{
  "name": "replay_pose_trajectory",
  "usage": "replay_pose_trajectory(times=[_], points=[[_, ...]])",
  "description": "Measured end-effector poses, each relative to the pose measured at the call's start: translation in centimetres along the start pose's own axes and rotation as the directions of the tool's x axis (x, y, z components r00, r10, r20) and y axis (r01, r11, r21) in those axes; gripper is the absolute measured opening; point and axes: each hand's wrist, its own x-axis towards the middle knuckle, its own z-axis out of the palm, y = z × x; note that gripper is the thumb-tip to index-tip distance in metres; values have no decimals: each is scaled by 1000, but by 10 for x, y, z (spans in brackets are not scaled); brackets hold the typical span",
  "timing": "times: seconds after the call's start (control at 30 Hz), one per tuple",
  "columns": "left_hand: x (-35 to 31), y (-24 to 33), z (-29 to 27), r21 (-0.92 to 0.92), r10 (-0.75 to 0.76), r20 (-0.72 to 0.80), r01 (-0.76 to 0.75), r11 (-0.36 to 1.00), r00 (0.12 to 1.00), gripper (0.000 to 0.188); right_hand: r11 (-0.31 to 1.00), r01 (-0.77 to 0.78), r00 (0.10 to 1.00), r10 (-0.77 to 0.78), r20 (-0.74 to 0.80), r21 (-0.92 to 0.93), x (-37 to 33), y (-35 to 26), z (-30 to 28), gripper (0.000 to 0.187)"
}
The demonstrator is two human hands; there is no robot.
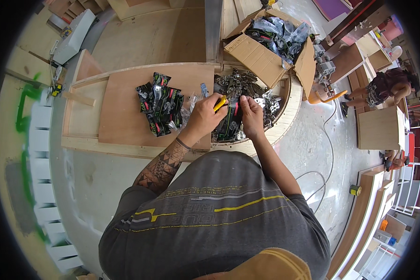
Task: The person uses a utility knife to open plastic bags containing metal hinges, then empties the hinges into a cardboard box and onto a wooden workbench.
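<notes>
My left hand [205, 116] is closed around a yellow cutter [220, 103], most of it hidden by the fingers. The fingers of my right hand [251, 116] pinch the upper edge of a black plastic packet [230, 119] with pink and green print. It hangs between my hands, over a rounded wooden compartment [291, 95]. Loose metal hinges [240, 84] fill that compartment, with shinier metal pieces [269, 105] near my right hand. Left of my hands, a pile of similar black packets [161, 105] lies on a brown wooden panel [119, 105]. Clear plastic wrappers [189, 103] lie beside the pile.
An open cardboard box [259, 56] full of plastic-wrapped packets stands beyond the compartment. A cable [330, 154] runs across the floor to the right, near a small can [355, 190]. Another person [389, 88] stands farther right by wooden cabinets [381, 128].
</notes>
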Motion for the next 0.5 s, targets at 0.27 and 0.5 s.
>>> replay_pose_trajectory(times=[0.27,0.5], points=[[-4,-5,0,194,36,19,-39,980,999,26,997,11,988,0,-158,71,6,13,2,32],[-15,-29,-20,-255,-393,-320,321,912,862,28,878,-82,909,260,-325,472,18,40,-31,30]])
